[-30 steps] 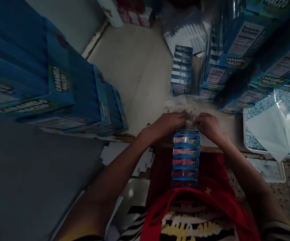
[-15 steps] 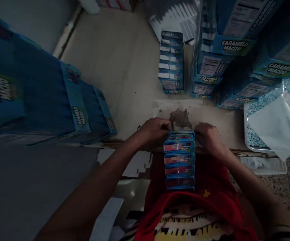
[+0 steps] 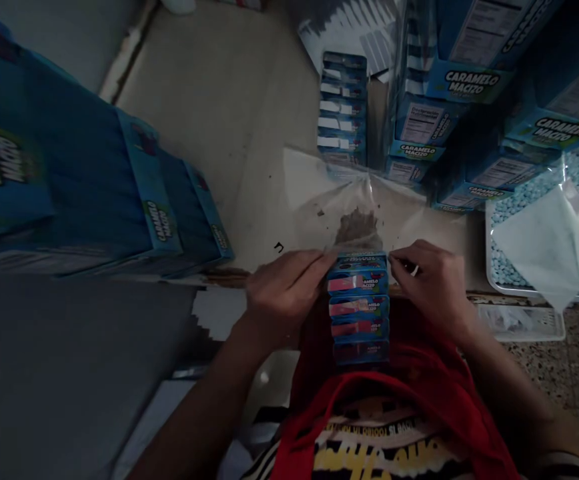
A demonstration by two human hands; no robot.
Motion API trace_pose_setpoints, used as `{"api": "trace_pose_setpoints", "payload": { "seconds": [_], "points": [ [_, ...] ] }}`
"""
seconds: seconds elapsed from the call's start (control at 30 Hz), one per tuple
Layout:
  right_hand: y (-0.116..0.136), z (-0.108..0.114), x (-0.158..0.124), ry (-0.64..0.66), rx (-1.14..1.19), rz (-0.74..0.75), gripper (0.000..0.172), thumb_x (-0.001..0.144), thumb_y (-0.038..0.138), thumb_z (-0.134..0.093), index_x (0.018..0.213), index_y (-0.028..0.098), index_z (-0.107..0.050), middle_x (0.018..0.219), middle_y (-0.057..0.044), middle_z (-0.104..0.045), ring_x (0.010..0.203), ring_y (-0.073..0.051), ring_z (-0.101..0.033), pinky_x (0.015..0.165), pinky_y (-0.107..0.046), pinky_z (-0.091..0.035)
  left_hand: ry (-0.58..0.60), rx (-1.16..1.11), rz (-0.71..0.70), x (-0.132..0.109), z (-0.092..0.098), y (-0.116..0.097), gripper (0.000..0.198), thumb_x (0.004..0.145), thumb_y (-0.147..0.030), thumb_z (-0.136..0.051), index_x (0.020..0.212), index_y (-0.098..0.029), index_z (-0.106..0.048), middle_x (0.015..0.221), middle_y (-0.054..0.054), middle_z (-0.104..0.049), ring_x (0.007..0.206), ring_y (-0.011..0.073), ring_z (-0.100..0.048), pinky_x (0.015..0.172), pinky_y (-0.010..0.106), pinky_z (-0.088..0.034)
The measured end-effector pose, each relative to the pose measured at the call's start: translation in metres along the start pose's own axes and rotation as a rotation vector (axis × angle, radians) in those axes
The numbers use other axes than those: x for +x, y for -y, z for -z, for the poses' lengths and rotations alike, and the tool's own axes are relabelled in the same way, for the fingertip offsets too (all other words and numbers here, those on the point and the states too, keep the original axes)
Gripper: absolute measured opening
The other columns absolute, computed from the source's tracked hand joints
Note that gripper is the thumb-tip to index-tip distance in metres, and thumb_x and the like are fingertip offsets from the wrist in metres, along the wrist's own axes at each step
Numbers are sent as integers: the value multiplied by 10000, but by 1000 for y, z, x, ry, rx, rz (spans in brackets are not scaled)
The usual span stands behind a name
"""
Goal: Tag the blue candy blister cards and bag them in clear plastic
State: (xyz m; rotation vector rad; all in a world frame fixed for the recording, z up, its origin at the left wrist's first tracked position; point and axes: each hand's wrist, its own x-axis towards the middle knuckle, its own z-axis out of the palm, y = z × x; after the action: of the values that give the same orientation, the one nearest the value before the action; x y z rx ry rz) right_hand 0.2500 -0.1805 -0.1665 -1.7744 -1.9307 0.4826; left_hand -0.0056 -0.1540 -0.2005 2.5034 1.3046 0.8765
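A row of several small blue candy boxes (image 3: pixel 358 308) leans against my red shirt, its far end at the table's edge. A clear plastic bag (image 3: pixel 349 200) lies on the table with its mouth at that far end. My left hand (image 3: pixel 284 290) pinches the bag's edge on the left of the row. My right hand (image 3: pixel 434 283) pinches the bag's edge on the right side.
Large blue "Caramelo Macizo" cartons (image 3: pixel 94 193) are stacked at the left and more (image 3: pixel 474 87) at the right. Another row of small boxes (image 3: pixel 342 110) stands at the back. A white tray (image 3: pixel 492 283) of pale blue candies holds a clear bag (image 3: pixel 544 247).
The plastic bag, bunched between my hands a second ago, now lies spread out on the table. Both hands came back to the sides of the row's far end.
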Motion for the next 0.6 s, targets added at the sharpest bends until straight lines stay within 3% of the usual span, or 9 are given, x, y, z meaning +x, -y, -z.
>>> {"api": "trace_pose_setpoints", "payload": {
  "seconds": [0.1, 0.2, 0.3, 0.37, 0.47, 0.6],
  "points": [
    [12, -1, -16, -81, -57, 13, 245, 1010, 275, -591, 953, 261, -829, 886, -45, -816, 771, -191, -750, 671, -292, -487, -144, 23, 23, -14, 3, -15, 198, 937, -193, -716, 1071, -295, -820, 1013, 52, -828, 883, 224, -791, 849, 339, -651],
    [23, 0, -27, -185, -15, -27, 207, 992, 267, -619, 905, 253, -807, 852, -30, -809, 698, -171, -729, 638, -285, -489, -288, -34, 261, -12, 6, -33, 56, 932, -242, -745, 934, -274, -791, 848, 7, -809, 743, 193, -763, 729, 317, -644],
    [31, 3, -32, -233, 0, -23, 195, 981, 251, -637, 847, 236, -778, 793, -18, -782, 660, -156, -707, 616, -277, -467, -284, -159, 415, -9, 6, -39, 110, 961, -304, -712, 880, -249, -763, 838, 14, -789, 775, 194, -756, 755, 326, -646],
    [30, 4, -32, -224, -53, -20, 196, 996, 260, -629, 876, 232, -781, 820, -20, -785, 679, -160, -713, 622, -280, -451, -265, -225, 415, -10, 2, -32, 103, 968, -319, -703, 1000, -246, -768, 964, 34, -794, 877, 195, -764, 827, 331, -653],
    [16, 0, -22, -245, -131, -46, 173, 997, 272, -638, 914, 237, -786, 879, -20, -804, 696, -160, -712, 652, -279, -446, -270, -323, 370, -7, -11, -7, 205, 959, -346, -725, 1133, -239, -751, 1061, 45, -770, 936, 183, -750, 789, 299, -652],
    [-13, -11, -1, -129, -136, 26, 126, 979, 245, -675, 956, 242, -799, 935, -21, -821, 774, -174, -735, 702, -277, -455, -82, -373, 83, 17, -29, 30, 263, 940, -449, -759, 1053, -214, -791, 1089, 86, -772, 1010, 224, -724, 805, 330, -641]
  ]
}}
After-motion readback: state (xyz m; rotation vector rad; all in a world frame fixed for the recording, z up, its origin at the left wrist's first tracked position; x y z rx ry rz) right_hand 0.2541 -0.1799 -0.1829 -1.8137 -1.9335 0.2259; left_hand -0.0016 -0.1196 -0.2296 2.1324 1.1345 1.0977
